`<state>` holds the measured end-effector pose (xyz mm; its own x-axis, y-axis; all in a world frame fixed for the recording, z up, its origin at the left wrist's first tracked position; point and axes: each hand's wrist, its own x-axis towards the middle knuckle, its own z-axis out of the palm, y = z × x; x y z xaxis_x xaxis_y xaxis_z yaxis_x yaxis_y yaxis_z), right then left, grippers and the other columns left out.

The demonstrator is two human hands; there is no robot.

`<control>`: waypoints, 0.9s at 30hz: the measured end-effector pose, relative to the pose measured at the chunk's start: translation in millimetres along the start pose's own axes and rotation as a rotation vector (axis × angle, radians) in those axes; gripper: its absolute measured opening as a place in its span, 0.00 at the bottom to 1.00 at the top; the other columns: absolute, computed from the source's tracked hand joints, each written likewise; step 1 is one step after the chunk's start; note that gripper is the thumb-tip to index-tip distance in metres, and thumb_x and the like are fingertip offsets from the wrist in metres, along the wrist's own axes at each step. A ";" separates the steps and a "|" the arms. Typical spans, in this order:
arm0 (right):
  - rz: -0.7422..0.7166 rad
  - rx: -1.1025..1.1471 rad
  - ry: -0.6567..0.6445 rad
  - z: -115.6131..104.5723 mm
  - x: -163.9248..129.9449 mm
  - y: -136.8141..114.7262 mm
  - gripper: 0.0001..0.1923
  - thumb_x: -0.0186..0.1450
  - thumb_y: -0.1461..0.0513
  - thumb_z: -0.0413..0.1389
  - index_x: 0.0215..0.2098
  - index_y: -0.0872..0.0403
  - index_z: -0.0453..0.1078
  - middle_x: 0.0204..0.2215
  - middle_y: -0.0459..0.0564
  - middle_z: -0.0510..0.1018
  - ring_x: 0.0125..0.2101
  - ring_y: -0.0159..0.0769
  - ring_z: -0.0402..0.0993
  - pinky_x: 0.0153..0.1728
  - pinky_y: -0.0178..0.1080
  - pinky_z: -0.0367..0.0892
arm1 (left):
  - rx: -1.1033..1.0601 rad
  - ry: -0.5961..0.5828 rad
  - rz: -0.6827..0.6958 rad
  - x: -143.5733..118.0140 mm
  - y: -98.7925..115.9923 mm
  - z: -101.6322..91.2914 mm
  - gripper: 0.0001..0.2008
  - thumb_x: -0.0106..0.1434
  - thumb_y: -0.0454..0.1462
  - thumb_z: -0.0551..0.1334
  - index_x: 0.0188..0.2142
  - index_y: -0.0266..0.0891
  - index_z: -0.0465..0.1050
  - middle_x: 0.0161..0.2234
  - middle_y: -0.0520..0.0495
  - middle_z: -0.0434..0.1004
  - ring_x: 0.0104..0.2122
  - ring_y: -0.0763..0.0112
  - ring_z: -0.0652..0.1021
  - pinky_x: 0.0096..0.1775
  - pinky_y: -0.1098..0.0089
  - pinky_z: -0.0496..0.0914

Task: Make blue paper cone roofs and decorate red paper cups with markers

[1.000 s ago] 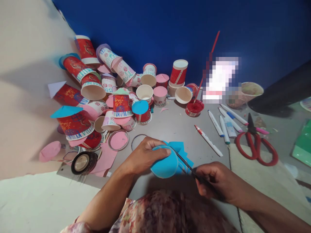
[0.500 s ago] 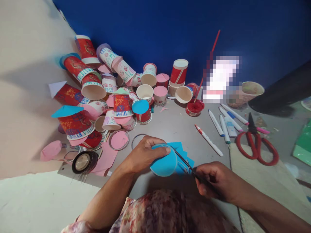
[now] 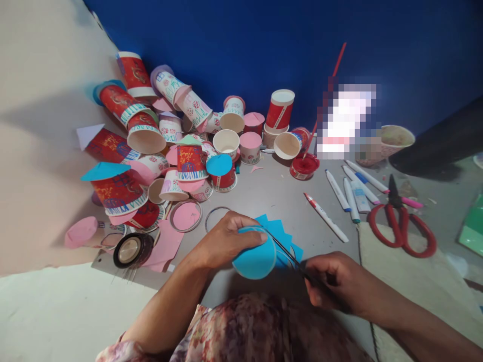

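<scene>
My left hand (image 3: 232, 236) is closed on a sheet of blue paper (image 3: 254, 259), its thumb lying on top near a rounded, pale-edged part. Angular blue points of the paper stick out beyond the fingers. My right hand (image 3: 332, 279) grips a pair of dark scissors (image 3: 292, 260), whose handles are mostly hidden in the fist. The slim blades point up and left and lie along the paper's curved edge. Just behind my left hand, a thin ring (image 3: 217, 217) rests on the grey table (image 3: 279, 198).
Decorated paper cups (image 3: 188, 163) crowd the left and back. A roll of tape (image 3: 130, 250) and pink paper (image 3: 166, 246) lie at left. Red paint (image 3: 304, 166) holds a brush. Several markers (image 3: 337, 190), red-handled scissors (image 3: 402, 226) and a beige cloth (image 3: 407, 281) are at right.
The blue paper has turned slightly in my left hand, and its points have shifted beside the blades. The scissors have barely moved. The whole view has shifted a little.
</scene>
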<state>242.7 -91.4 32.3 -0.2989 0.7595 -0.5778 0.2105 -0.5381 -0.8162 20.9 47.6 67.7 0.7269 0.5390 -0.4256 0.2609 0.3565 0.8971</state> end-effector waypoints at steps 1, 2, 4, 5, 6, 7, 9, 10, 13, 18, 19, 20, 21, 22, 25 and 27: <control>0.000 -0.012 -0.005 0.3 -0.2 -2.0 0.05 0.55 0.64 0.59 0.22 0.54 0.68 0.20 0.44 0.75 0.23 0.29 0.65 0.24 0.32 0.56 | 0.003 -0.016 -0.007 -0.3 0.8 0.2 0.16 0.58 0.42 0.67 0.20 0.34 0.69 0.19 0.56 0.62 0.20 0.80 0.62 0.24 0.76 0.60; -0.001 -0.018 -0.012 0.5 -0.3 -3.3 0.05 0.54 0.65 0.59 0.23 0.55 0.68 0.21 0.44 0.75 0.23 0.29 0.64 0.25 0.32 0.56 | 0.008 -0.033 -0.015 -0.7 1.6 0.5 0.16 0.58 0.41 0.67 0.20 0.35 0.69 0.19 0.56 0.62 0.20 0.80 0.61 0.24 0.76 0.60; -0.005 -0.018 -0.022 0.6 -0.8 -4.1 0.04 0.55 0.64 0.59 0.23 0.55 0.69 0.21 0.44 0.75 0.23 0.29 0.64 0.25 0.32 0.56 | 0.026 -0.059 -0.023 -1.4 3.0 0.8 0.15 0.59 0.41 0.67 0.21 0.35 0.70 0.20 0.55 0.62 0.21 0.79 0.62 0.24 0.76 0.60; -0.004 -0.020 -0.022 0.4 -1.0 -3.8 0.05 0.55 0.64 0.59 0.23 0.55 0.68 0.21 0.44 0.75 0.23 0.29 0.64 0.25 0.32 0.56 | 0.038 -0.070 -0.022 -1.6 3.4 0.9 0.15 0.59 0.41 0.67 0.21 0.35 0.70 0.20 0.55 0.63 0.21 0.79 0.62 0.25 0.76 0.61; 0.000 -0.025 -0.020 0.2 -1.3 -3.3 0.06 0.56 0.63 0.59 0.23 0.55 0.68 0.21 0.43 0.75 0.23 0.29 0.63 0.25 0.32 0.56 | 0.051 -0.079 -0.018 -1.8 3.7 0.8 0.15 0.59 0.41 0.67 0.21 0.35 0.70 0.20 0.55 0.62 0.21 0.79 0.62 0.25 0.75 0.61; 0.005 -0.031 -0.021 -0.1 -1.5 -2.7 0.06 0.56 0.63 0.59 0.23 0.55 0.68 0.21 0.43 0.75 0.23 0.28 0.63 0.25 0.32 0.55 | 0.065 -0.089 -0.015 -1.9 3.8 0.7 0.15 0.59 0.41 0.66 0.21 0.35 0.69 0.20 0.55 0.62 0.22 0.79 0.62 0.25 0.75 0.61; 0.009 -0.041 -0.026 -0.7 -1.6 -2.0 0.07 0.56 0.62 0.60 0.23 0.55 0.68 0.21 0.43 0.74 0.23 0.28 0.62 0.25 0.32 0.55 | 0.091 -0.109 -0.011 -1.9 3.7 0.2 0.15 0.59 0.41 0.66 0.21 0.35 0.68 0.20 0.55 0.61 0.22 0.79 0.62 0.25 0.75 0.61; 0.009 -0.040 -0.029 -1.0 -1.5 -1.8 0.07 0.56 0.62 0.61 0.23 0.55 0.68 0.21 0.43 0.74 0.23 0.28 0.62 0.24 0.32 0.55 | 0.100 -0.114 -0.010 -1.8 3.6 0.0 0.15 0.59 0.42 0.66 0.21 0.35 0.68 0.20 0.55 0.61 0.22 0.78 0.62 0.25 0.75 0.60; 0.002 -0.028 -0.032 -1.1 -1.1 -1.5 0.10 0.55 0.60 0.63 0.22 0.54 0.67 0.20 0.43 0.73 0.23 0.29 0.62 0.24 0.32 0.55 | 0.119 -0.120 -0.006 -1.4 3.2 -0.5 0.17 0.59 0.42 0.66 0.21 0.36 0.67 0.20 0.55 0.60 0.22 0.78 0.61 0.25 0.74 0.60; 0.008 -0.012 -0.037 -0.3 -1.3 -0.5 0.12 0.55 0.59 0.64 0.22 0.54 0.66 0.20 0.43 0.72 0.22 0.28 0.60 0.24 0.32 0.54 | 0.121 -0.110 -0.012 -1.4 3.7 0.6 0.17 0.59 0.42 0.65 0.20 0.36 0.66 0.20 0.55 0.60 0.22 0.78 0.61 0.25 0.74 0.59; 0.007 -0.012 -0.041 -0.2 -1.4 -0.5 0.12 0.55 0.59 0.64 0.22 0.54 0.66 0.20 0.42 0.72 0.22 0.28 0.60 0.24 0.32 0.55 | 0.117 -0.107 -0.015 -1.5 3.9 0.9 0.17 0.59 0.42 0.65 0.20 0.36 0.66 0.20 0.55 0.60 0.22 0.78 0.61 0.25 0.74 0.59; 0.006 -0.013 -0.044 -0.2 -1.6 -0.7 0.12 0.55 0.59 0.64 0.22 0.54 0.66 0.20 0.42 0.72 0.22 0.28 0.61 0.24 0.32 0.55 | 0.113 -0.106 -0.019 -1.6 4.1 1.2 0.17 0.59 0.42 0.65 0.20 0.36 0.66 0.20 0.55 0.60 0.22 0.78 0.61 0.25 0.74 0.59; 0.006 -0.015 -0.043 -0.3 -1.7 -0.9 0.11 0.55 0.59 0.64 0.22 0.54 0.66 0.20 0.42 0.72 0.23 0.28 0.61 0.24 0.32 0.55 | 0.109 -0.106 -0.021 -1.6 4.2 1.4 0.17 0.59 0.42 0.65 0.20 0.36 0.66 0.20 0.55 0.59 0.22 0.78 0.61 0.25 0.75 0.59; 0.007 -0.013 -0.043 -0.4 -1.7 -1.1 0.11 0.55 0.59 0.64 0.22 0.54 0.67 0.20 0.42 0.72 0.23 0.29 0.61 0.24 0.32 0.55 | 0.108 -0.105 -0.023 -1.7 4.2 1.5 0.17 0.59 0.42 0.65 0.20 0.36 0.66 0.19 0.56 0.59 0.22 0.79 0.60 0.25 0.75 0.59; 0.016 -0.001 -0.041 -0.8 -1.5 -0.6 0.10 0.55 0.60 0.64 0.24 0.55 0.68 0.21 0.42 0.73 0.23 0.29 0.62 0.25 0.32 0.55 | 0.108 -0.104 -0.033 -1.7 4.0 1.8 0.17 0.59 0.42 0.65 0.20 0.36 0.65 0.19 0.56 0.59 0.21 0.79 0.60 0.24 0.75 0.58; 0.016 0.002 -0.041 -1.1 -1.0 0.3 0.09 0.55 0.61 0.63 0.24 0.55 0.68 0.21 0.43 0.73 0.23 0.29 0.62 0.25 0.32 0.55 | 0.099 -0.107 -0.044 -1.9 3.8 2.0 0.17 0.59 0.42 0.66 0.19 0.36 0.65 0.19 0.56 0.59 0.21 0.79 0.60 0.24 0.75 0.58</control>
<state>244.2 -92.0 32.6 -0.3337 0.7354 -0.5898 0.2139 -0.5503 -0.8071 21.8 46.4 72.2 0.7753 0.4386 -0.4545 0.3516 0.2980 0.8874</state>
